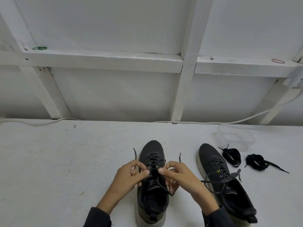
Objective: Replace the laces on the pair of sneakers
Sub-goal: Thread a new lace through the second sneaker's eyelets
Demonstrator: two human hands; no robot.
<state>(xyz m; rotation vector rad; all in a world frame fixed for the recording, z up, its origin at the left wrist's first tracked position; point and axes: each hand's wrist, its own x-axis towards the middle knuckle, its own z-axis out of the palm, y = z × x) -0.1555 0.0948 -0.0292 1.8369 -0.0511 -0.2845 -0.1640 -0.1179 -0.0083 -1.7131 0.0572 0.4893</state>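
Two dark sneakers with pale soles stand on the white table, toes pointing away from me. The middle sneaker (152, 190) sits between my hands. My left hand (131, 176) and my right hand (178, 176) each pinch a strand of its dark lace (154, 158) over the tongue. The lace's free ends stick out past both hands on either side of the toe. The right sneaker (224, 182) stands untouched, with its lace (218, 179) tied in a loose bow.
Two bundles of black laces (232, 155) (257, 162) lie right of the right sneaker. A clear plastic container (236, 138) stands behind them. A white cable (213, 122) runs along the table's back edge, below a white framed wall.
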